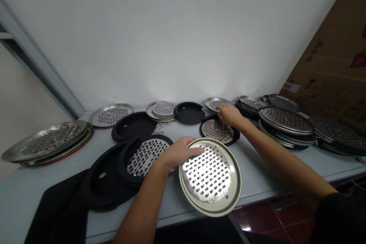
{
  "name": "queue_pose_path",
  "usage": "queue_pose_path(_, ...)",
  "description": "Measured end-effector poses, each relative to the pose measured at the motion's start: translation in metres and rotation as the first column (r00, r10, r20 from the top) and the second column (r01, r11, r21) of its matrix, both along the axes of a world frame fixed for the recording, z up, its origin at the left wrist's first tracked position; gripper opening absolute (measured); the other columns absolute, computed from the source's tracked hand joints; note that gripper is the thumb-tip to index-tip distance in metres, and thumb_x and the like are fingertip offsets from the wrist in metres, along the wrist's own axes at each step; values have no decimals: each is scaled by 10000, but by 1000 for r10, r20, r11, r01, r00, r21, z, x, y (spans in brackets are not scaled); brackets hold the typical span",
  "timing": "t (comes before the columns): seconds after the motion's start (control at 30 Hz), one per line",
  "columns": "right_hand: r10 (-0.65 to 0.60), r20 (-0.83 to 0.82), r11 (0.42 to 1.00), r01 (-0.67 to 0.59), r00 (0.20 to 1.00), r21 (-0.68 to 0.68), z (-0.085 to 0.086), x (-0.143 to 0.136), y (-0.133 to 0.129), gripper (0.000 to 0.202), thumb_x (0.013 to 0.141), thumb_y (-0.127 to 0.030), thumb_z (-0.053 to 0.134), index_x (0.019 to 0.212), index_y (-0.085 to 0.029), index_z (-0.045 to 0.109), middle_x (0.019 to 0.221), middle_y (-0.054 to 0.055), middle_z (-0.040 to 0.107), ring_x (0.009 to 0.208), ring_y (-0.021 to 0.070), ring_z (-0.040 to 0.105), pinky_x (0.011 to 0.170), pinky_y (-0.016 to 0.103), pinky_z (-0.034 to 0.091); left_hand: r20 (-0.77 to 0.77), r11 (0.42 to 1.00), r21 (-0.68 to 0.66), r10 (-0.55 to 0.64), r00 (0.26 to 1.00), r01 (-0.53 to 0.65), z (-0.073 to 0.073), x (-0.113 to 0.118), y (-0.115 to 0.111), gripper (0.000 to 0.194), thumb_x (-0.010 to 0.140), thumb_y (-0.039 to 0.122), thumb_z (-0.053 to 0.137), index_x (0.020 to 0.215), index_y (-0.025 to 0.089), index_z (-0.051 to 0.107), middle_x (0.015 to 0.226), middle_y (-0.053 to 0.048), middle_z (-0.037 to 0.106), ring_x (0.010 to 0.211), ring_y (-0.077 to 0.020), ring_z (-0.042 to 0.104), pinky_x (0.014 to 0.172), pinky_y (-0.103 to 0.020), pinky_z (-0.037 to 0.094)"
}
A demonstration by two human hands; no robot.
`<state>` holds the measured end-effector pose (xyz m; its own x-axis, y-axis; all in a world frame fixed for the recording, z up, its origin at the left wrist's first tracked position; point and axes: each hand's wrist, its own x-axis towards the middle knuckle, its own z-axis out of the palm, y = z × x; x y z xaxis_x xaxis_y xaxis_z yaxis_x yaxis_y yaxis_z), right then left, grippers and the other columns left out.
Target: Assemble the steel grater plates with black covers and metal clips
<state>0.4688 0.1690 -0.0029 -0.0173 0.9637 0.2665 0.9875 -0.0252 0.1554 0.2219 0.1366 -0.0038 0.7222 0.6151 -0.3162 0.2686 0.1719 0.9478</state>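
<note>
Where my left hand (pixel 180 153) clamps: cream-rimmed round metal grater plate (pixel 208 175), over the pale surface's (pixel 256 169) front edge.
Right hand (pixel 231 116): fingers at silver round grater tray (pixel 213 104) near back edge; whether gripping, I cannot tell.
Left edge: silver grater tray stack (pixel 48 141).

A round, cream-rimmed grater plate (pixel 210 177) with rows of raised, slotted teeth is tilting in the left hand (pixel 180 154), its lower rim overhanging the table's front edge (pixel 257 194). A silver grater plate (pixel 213 103) is lying near the wall (pixel 183 45), the right hand's (pixel 228 114) fingers covering part of it, behind a black-rimmed grater plate (pixel 217 130).
</note>
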Motion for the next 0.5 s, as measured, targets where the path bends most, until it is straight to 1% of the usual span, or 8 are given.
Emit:
queue_pose_path(0.07, -18, 3, 1000, 18, 1000, -3, -3, -2, 2, 254, 816, -246, 412, 977, -127, 570, 995, 144, 604, 935, 248, 535, 779, 341, 405, -3, 1000, 10, -7, 1000, 7, 0, 1, -1, 242, 629, 291, 618, 810, 136, 577, 686, -24, 628, 631, -146, 577, 618, -265, 436)
queue_pose_path(0.17, -28, 8, 1000, 28, 1000, 6, -3, -2, 5, 208, 800, -239, 444, 887, -118, 588, 929, 154, 614, 911, 252, 532, 758, 333, 399, -5, 999, 27, -20, 1000, 20, 0, 1, -2, 248, 637, 313, 615, 808, 139, 569, 699, -24, 624, 650, -147, 577, 635, -264, 435)
queue_pose_path(0.23, -27, 5, 999, 26, 1000, 32, 0, -2, 6, 194, 803, -219, 435, 878, -116, 582, 908, 151, 615, 900, 249, 528, 747, 328, 396, -19, 999, 50, -8, 1000, 9, 1, 1, -2, 265, 640, 332, 612, 816, 139, 563, 721, -30, 626, 655, -148, 575, 629, -265, 434)
queue_pose_path(0.33, -30, -20, 994, 31, 999, 105, 9, -1, 6, 196, 817, -208, 406, 904, -118, 557, 920, 151, 602, 896, 248, 515, 726, 326, 395, -19, 998, 63, 27, 999, -25, -1, 1, -1, 267, 636, 331, 613, 814, 141, 554, 722, -31, 624, 654, -149, 575, 616, -262, 432)
queue_pose_path(0.43, -28, -60, 982, 38, 998, 184, 22, 2, 3, 176, 814, -192, 409, 924, -131, 532, 954, 141, 584, 908, 238, 504, 724, 318, 394, 14, 999, 15, 51, 999, -51, -4, 3, 1, 247, 621, 300, 625, 794, 141, 549, 701, -29, 624, 640, -149, 578, 601, -260, 432)
queue_pose_path(0.5, -1, -128, 965, 34, 992, 260, 33, 4, -3, 171, 809, -201, 428, 942, -140, 515, 938, 121, 586, 869, 215, 518, 715, 308, 399, 27, 997, -14, 82, 996, -81, -7, 3, 1, 232, 615, 284, 631, 777, 140, 550, 693, -33, 627, 620, -145, 577, 586, -258, 432)
